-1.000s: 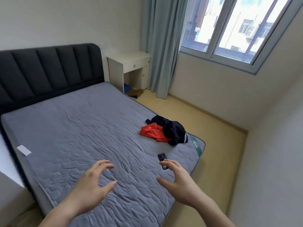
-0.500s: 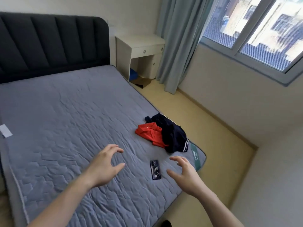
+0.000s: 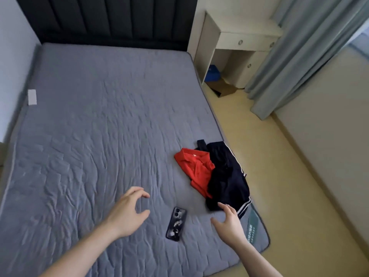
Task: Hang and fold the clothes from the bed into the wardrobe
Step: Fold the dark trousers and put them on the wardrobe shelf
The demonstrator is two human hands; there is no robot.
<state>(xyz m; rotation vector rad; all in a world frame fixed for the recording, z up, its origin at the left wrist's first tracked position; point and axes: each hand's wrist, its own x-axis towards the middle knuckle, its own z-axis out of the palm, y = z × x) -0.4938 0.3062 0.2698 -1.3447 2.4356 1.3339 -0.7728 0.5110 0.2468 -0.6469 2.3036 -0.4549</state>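
A red shirt (image 3: 195, 166) lies crumpled near the right edge of the grey mattress (image 3: 95, 124). A dark navy garment with white stripes (image 3: 227, 176) lies partly over it on the right. My right hand (image 3: 229, 220) hovers with loose fingers just below the navy garment, its fingertips close to the hem, holding nothing. My left hand (image 3: 129, 210) hangs over the mattress further left, fingers loosely curled and empty. No wardrobe is in view.
A phone in a dark case (image 3: 176, 223) lies face down on the mattress between my hands. A dark padded headboard (image 3: 103, 19) is at the back. A white bedside desk (image 3: 237, 45) and grey-green curtain (image 3: 299, 56) stand at the right, beside bare yellow floor (image 3: 289, 176).
The view has tilted down and moved closer to the bed. Both hands have reached forward; my right hand has come near the navy garment. The window has left the view.
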